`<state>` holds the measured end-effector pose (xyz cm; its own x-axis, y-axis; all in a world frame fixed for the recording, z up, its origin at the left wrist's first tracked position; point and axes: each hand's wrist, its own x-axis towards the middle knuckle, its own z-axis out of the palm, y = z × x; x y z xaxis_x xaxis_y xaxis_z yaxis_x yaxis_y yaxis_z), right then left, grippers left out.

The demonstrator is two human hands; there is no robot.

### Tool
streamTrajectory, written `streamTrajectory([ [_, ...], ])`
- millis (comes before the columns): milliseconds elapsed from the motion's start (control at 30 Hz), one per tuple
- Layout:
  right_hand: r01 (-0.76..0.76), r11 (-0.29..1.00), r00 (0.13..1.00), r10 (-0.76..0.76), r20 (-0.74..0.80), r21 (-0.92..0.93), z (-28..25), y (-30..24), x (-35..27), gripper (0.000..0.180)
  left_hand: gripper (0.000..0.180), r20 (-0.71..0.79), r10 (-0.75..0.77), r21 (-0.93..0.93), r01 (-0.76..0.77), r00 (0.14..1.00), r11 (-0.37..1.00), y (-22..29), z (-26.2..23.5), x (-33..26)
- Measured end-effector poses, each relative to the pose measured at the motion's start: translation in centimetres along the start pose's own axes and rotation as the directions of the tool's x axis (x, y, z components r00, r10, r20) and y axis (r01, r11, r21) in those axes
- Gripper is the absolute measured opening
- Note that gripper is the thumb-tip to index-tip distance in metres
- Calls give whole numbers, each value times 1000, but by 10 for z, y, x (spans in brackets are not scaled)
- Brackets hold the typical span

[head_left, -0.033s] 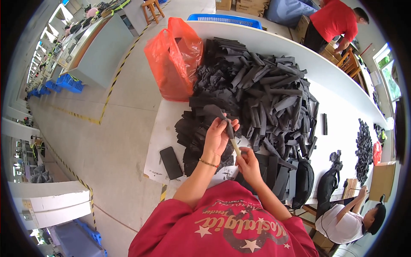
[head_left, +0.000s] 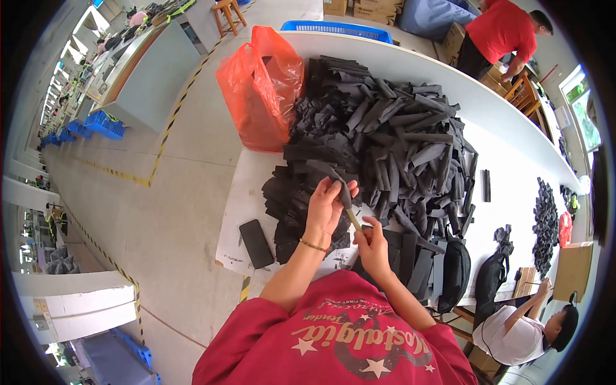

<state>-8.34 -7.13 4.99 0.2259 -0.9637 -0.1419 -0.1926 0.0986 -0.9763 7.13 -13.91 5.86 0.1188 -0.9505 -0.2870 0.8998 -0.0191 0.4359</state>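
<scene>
While the left hand [head_left: 327, 202] pinches a black fabric strip [head_left: 346, 196], the right hand [head_left: 374, 250] grips a tan stick [head_left: 353, 219] that meets the strip's near end. Strip is up in the hands, above the near part of the white table [head_left: 513, 160], in front of the black strip pile [head_left: 410, 141]. Long axis runs diagonally: far end points up-left, away from the person; near end points down-right, toward the right hand. Stick carries on along roughly the same line. Can't tell if it sits inside the strip or just against it.

Writing: red T-shirt [head_left: 340, 321] has large gold lettering with smaller lines and white stars, upside down in this view. Dark marks [head_left: 232, 260] on the near table edge, too small to read.

Fingers: left thumb and fingers closed on the strip's middle, which passes between them; its far end sticks out beyond the fingertips. Right thumb and fingers closed on the stick's lower end, just short of the strip. Black phone [head_left: 256, 244] lies left of the left forearm; orange-red plastic bag [head_left: 256, 96] stands beyond, beside the pile.
</scene>
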Motion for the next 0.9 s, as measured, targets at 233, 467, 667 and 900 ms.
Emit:
streamTrajectory([
  [233, 153, 967, 975, -181, -128, -202, 7, -15, 17, 36, 26, -36, -169, 296, 172, 985, 940, -34, -33, -36],
  [467, 95, 983, 993, -105, -58, -157, 12, -8, 0, 35, 30, 81, -180, 50, 176, 980, 983, -10, -15, -19],
  [667, 63, 984, 983, -91, -161, -168, 8, -1, -16, 28, 24, -154, -41, 34, 47, 987, 998, -14, 5, -18],
  [900, -133, 971, 987, 148, 62, -197, -9, -2, -48, 13, 23, -229, 15, 113, 12, 973, 994, -1, -1, -1],
])
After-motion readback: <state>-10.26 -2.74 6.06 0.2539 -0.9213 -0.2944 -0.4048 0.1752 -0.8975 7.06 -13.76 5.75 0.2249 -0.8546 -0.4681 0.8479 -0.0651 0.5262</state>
